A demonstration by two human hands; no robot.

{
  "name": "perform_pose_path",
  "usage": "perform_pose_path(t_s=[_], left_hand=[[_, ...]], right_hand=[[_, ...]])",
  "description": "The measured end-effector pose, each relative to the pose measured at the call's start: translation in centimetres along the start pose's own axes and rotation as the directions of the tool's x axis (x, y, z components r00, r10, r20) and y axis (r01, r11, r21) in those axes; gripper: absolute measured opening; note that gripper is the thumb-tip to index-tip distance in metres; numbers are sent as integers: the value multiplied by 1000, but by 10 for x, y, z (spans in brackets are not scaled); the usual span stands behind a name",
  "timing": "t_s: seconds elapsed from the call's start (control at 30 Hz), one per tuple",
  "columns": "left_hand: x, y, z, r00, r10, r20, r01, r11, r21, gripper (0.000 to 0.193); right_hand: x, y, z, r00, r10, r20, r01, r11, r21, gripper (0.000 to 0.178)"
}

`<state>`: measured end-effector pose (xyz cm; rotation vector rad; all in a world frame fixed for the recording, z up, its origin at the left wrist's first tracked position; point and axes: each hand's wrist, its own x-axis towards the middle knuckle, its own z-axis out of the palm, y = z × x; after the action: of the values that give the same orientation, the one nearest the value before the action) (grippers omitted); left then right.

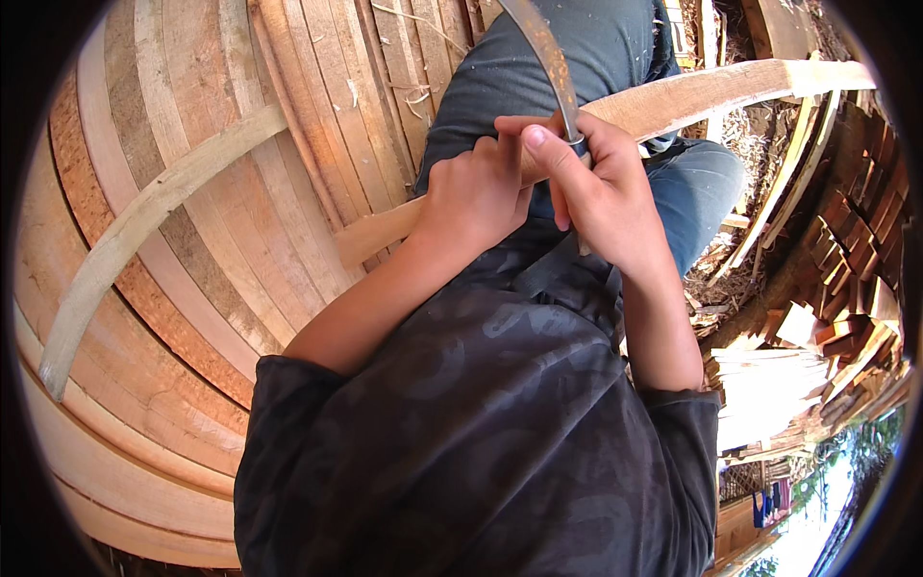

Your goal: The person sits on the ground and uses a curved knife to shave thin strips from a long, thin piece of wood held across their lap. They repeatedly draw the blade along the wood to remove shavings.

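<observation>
My left hand (481,192) is closed around a long, pale, flat wooden strip (711,101), which slants across my lap from lower left to upper right. In my right hand (620,188), fingers wrapped round its handle, is a sickle with a narrow, curved, rust-spotted blade (548,60). The blade rises away from me past the strip; its tip lies beyond the top edge of the view. A metal collar shows at the blade's base, while my fingers cover most of the handle. Both hands are close together, nearly touching, above my lap.
Wooden boards (207,216) laid side by side spread across the left. On them rests a curved, greyish wooden stick (144,221). Shavings (418,96) lie on the planks ahead. At right are long thin strips (793,173) over shavings, and a heap of cut wood pieces (856,260).
</observation>
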<state>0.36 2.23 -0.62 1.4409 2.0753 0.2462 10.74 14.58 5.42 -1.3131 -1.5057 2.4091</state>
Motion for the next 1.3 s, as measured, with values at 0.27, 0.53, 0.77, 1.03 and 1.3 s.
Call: perform_pose_path(t_s=[0.27, 0.53, 0.77, 1.03, 1.3], left_hand=[[8, -3, -18, 999, 9, 44, 1, 977, -213, 41], [20, -2, -19, 999, 41, 24, -31, 953, -303, 31], [20, 4, -24, 995, -28, 94, 53, 961, -270, 34], [19, 8, -24, 995, -41, 88, 63, 961, -268, 31], [18, 1, -22, 996, -6, 92, 32, 959, -282, 28]], right_hand=[[-53, 39, -107, 803, -148, -577, -23, 960, -279, 34], [-54, 50, -84, 796, -223, -563, -230, 749, -621, 51], [-39, 61, -94, 779, -299, -551, -311, 579, -754, 60], [-30, 73, -115, 728, -387, -566, -329, 528, -783, 62], [-62, 84, -208, 460, -202, -865, -446, 790, -421, 65]])
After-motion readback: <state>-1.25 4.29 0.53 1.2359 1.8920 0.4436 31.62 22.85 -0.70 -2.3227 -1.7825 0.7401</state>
